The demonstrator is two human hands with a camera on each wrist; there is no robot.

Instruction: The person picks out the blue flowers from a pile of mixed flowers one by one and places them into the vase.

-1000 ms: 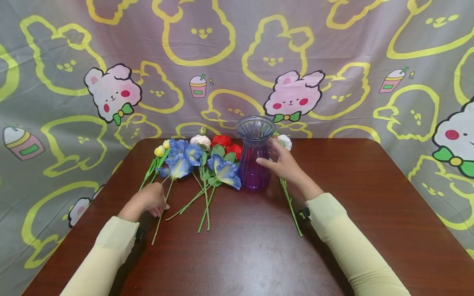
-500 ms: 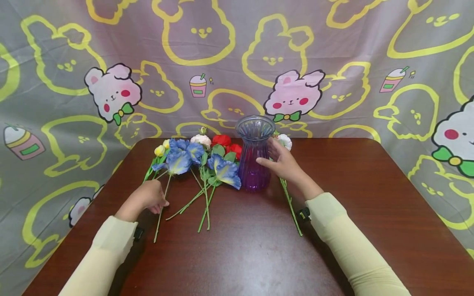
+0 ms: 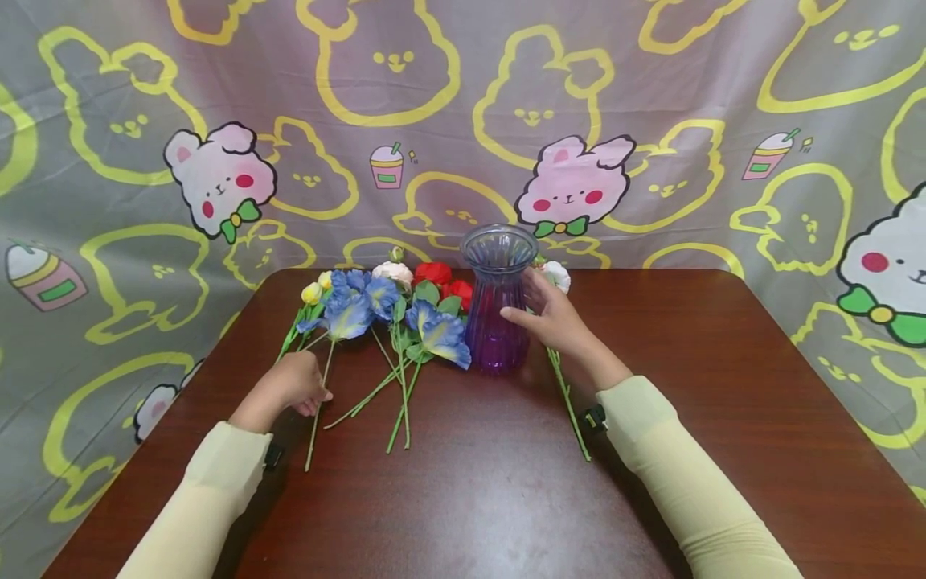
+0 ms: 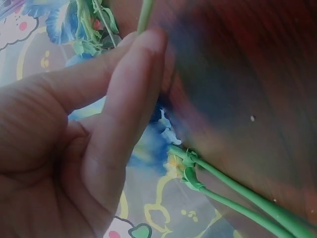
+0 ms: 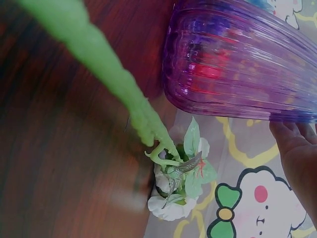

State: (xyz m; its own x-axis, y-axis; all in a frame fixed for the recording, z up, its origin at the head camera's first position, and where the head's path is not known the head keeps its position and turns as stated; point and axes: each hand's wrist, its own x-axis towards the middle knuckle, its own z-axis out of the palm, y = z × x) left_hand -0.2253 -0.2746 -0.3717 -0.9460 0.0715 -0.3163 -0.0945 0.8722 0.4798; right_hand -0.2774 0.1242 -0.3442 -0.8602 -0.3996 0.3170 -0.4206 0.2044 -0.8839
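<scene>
My left hand (image 3: 292, 383) pinches the stem of a blue artificial flower (image 3: 350, 316) between thumb and fingertips. In the left wrist view a green stem (image 4: 145, 16) sticks out past the pinching fingers. The bloom lies toward the back, overlapping other blue petals. A purple ribbed glass vase (image 3: 499, 322) with a clear flared rim stands upright near the table's middle. Around its right side my right hand (image 3: 553, 318) holds it, thumb in front and fingers behind. The right wrist view shows the ribbed vase (image 5: 237, 64) with fingers against its side.
Red flowers (image 3: 432, 275), a pale pink flower (image 3: 392, 276) and another blue flower (image 3: 441, 334) lie left of the vase. Yellow flowers (image 3: 312, 293) lie farther left. A white flower (image 3: 557, 277) lies behind my right hand, its stem pointing forward. A patterned curtain (image 3: 434, 121) borders the table (image 3: 492, 490).
The blue flower in my left hand has shifted slightly, its bloom and stem end moving a little away from me. My right hand and the vase stay in place.
</scene>
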